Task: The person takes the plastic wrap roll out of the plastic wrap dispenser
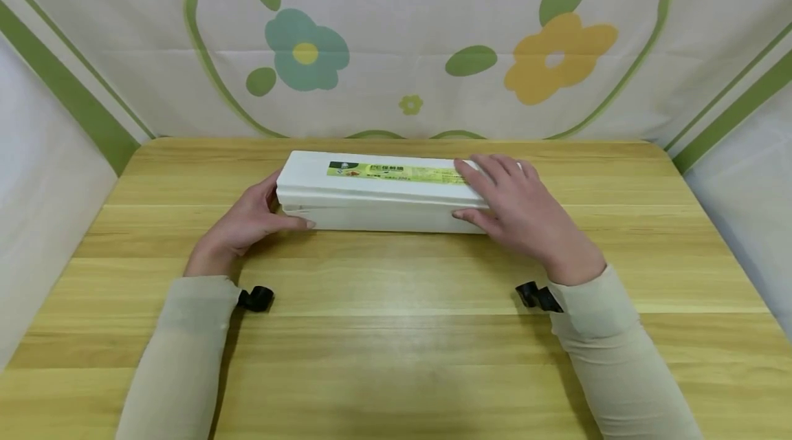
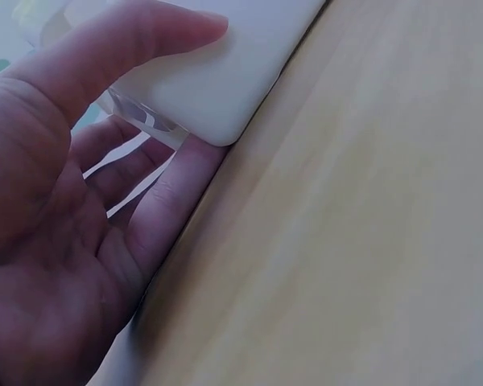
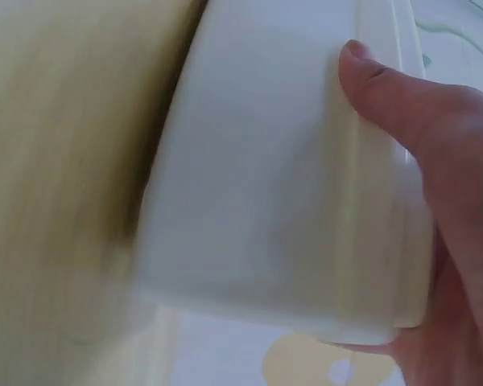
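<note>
A long white plastic cling film box (image 1: 377, 215) with a green and yellow label (image 1: 396, 172) on its lid lies crosswise toward the back of the wooden table. My left hand (image 1: 247, 221) holds its left end, thumb along the front wall and the other fingers behind and under that end. In the left wrist view a narrow gap with something clear shows at the box's end (image 2: 193, 88). My right hand (image 1: 520, 210) grips the right end from above. Its thumb presses the front near the lid seam, seen in the right wrist view, while its fingers spread over the lid.
The light wooden table (image 1: 396, 337) ends at a white cloth (image 1: 383, 20) printed with flowers and green lines behind the box. White cloth sides with green bands flank the table. A black mount (image 1: 256, 298) sits at the left cuff, another (image 1: 537, 295) at the right.
</note>
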Demonstrator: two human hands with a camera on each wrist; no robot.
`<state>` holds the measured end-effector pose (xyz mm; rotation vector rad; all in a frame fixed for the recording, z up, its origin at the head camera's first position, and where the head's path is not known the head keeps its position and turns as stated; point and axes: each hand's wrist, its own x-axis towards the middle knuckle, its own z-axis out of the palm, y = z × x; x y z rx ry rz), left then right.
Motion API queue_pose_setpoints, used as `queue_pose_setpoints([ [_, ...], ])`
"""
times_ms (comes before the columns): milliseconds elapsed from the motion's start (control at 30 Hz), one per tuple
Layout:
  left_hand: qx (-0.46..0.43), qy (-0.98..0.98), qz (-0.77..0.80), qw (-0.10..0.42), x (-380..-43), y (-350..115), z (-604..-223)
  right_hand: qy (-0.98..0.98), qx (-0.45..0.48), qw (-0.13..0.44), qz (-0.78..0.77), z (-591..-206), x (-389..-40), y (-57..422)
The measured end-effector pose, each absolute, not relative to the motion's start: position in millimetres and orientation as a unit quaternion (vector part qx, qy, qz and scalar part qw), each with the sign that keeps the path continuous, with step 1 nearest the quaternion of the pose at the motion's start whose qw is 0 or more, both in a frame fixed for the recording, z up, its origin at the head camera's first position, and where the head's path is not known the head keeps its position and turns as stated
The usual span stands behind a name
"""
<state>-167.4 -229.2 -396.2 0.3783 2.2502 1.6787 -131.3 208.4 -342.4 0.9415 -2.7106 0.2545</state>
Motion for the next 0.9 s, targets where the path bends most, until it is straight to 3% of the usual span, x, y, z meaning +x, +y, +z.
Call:
queue_pose_setpoints([
  [233,0.129,0.790,0.577,0.162,-167,-232,-394,-0.936,0.306,0.077,0.155,-332,-132,213],
  [467,0.136,0.784,0.581,0.169,-167,-231,-394,-0.932,0.316,0.094,0.150,-334,-133,213],
  [900,0.136,0.776,0.592,0.168,-168,-231,-397,-0.961,0.223,0.079,0.145,-340,-133,193],
])
